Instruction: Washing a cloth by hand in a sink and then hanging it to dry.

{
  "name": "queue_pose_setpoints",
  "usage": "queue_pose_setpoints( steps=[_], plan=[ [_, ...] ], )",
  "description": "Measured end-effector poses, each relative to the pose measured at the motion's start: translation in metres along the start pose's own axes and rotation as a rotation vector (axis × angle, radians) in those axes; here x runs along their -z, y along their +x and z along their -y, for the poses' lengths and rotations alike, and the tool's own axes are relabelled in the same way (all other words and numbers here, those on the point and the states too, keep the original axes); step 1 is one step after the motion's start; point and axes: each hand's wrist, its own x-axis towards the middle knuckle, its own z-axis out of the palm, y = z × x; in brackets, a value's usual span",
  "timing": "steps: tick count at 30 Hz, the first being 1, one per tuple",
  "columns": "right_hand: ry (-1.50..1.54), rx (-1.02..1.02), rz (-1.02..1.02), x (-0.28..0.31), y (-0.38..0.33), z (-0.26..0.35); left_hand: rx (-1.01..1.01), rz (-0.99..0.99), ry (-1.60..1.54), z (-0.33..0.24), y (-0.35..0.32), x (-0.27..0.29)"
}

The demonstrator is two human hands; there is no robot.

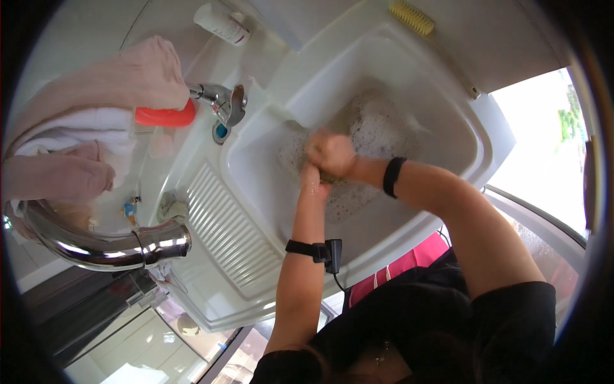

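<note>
Both my hands meet over the soapy water (384,137) in a white sink basin (256,157). My right hand (332,153) is closed and smeared by motion, lying over the fingers of my left hand (313,182). Those left fingers are mostly hidden. Something olive-brown and wet (328,176) shows between and just below the hands; its kind cannot be made out. Foam surrounds it on the water.
A ribbed washboard slope (220,224) adjoins the basin on the left. Chrome taps (220,102) and a large curved chrome pipe (102,246) stand there, near hanging pink towels (109,77). A white bottle (220,24) and yellow brush (411,18) lie along the far edge.
</note>
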Motion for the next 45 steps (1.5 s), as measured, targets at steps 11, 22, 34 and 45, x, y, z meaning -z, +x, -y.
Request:
queue_pose_setpoints(
  steps=[11, 22, 34, 45],
  plan=[
    [-0.289, -0.493, 0.326, -0.016, -0.007, -0.050, 0.473, -0.461, 0.198, 0.004, 0.018, 0.008],
    [0.259, 0.040, -0.104, 0.022, -0.021, 0.082, 0.074, 0.383, -0.117, -0.018, 0.014, 0.038],
    [-0.277, -0.256, 0.112, 0.030, 0.022, -0.038, 0.193, -0.173, 0.080, 0.000, 0.008, -0.009],
    [0.208, -0.454, 0.430, -0.016, -0.020, -0.012, 0.385, -0.326, -0.024, 0.002, 0.013, 0.015]
  ],
)
